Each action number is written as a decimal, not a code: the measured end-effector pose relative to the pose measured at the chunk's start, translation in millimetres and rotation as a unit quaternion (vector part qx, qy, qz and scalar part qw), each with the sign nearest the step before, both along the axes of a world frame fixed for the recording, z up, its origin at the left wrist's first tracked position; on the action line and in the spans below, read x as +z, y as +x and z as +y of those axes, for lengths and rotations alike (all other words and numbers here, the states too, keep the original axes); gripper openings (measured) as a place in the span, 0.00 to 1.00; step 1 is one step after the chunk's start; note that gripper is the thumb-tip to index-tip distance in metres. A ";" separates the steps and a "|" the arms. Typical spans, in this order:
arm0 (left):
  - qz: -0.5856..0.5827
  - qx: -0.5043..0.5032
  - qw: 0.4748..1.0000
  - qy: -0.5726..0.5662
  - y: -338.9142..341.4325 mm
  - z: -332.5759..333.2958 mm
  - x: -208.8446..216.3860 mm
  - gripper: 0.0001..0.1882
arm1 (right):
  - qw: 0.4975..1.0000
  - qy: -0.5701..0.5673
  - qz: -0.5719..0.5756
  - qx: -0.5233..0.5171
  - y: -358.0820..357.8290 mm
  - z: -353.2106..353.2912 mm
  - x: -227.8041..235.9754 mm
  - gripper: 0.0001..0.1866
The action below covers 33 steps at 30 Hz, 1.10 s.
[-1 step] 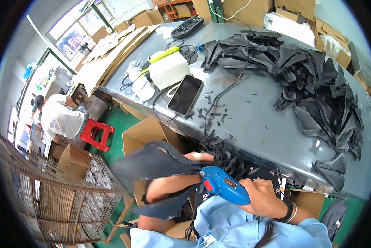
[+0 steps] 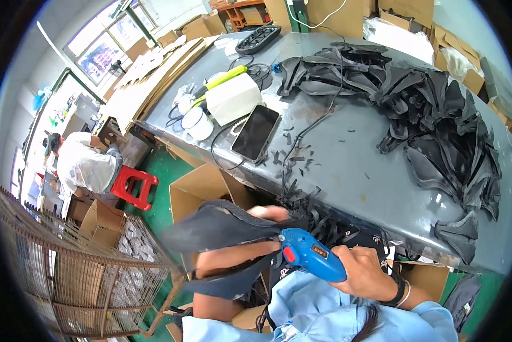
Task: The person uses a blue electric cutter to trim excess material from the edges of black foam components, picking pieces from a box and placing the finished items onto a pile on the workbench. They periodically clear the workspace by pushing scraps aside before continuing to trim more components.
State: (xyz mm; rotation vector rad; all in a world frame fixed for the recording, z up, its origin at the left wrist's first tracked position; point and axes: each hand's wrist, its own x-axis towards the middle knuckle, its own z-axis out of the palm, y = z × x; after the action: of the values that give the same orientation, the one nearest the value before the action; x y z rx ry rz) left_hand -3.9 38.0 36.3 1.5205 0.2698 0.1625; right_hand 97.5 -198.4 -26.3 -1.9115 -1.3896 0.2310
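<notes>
My right hand [image 2: 358,272] grips the handle of blue cordless electric scissors [image 2: 316,257] with a red button. Their cutting head points left and meets the edge of a black molded fabric piece [image 2: 213,228]. This piece is curved and cup-like, and its outer end is smeared by motion. My left hand [image 2: 247,253] holds it, fingers showing above and below its right end. A lower black flap [image 2: 233,283] hangs below my left wrist; whether it belongs to the same piece I cannot tell. Thin black offcuts [image 2: 310,216] lie heaped just beyond the cutting head.
A pile of black molded pieces [image 2: 427,108] covers the right of the grey table [image 2: 353,165]. A phone [image 2: 256,133], white mug [image 2: 197,123] and cables lie left. A cardboard box [image 2: 196,188] and wire cage [image 2: 90,273] stand nearby; a person [image 2: 87,162] sits beyond.
My left hand and the black piece have shifted slightly down and to the right. The scissors and my right hand have barely moved.
</notes>
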 end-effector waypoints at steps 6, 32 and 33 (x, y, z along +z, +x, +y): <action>-0.279 0.311 0.903 -0.095 22.3 -18.7 -13.9 0.24 | 0.999 -0.023 0.003 -0.041 5.9 1.3 -2.3 0.25; -0.311 0.392 0.859 -0.107 31.2 -68.6 -50.0 0.18 | 0.996 0.025 0.077 -0.047 -9.2 16.0 3.4 0.26; -0.311 0.392 0.859 -0.107 30.3 -69.4 -46.3 0.18 | 0.996 0.029 0.076 -0.049 -9.7 16.2 3.5 0.26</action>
State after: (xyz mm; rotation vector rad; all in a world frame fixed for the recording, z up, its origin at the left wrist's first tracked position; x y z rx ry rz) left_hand 26.3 -31.4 -9.9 0.9889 0.3551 1.2115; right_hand 87.8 -182.2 -22.7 -1.8677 -1.1879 0.2796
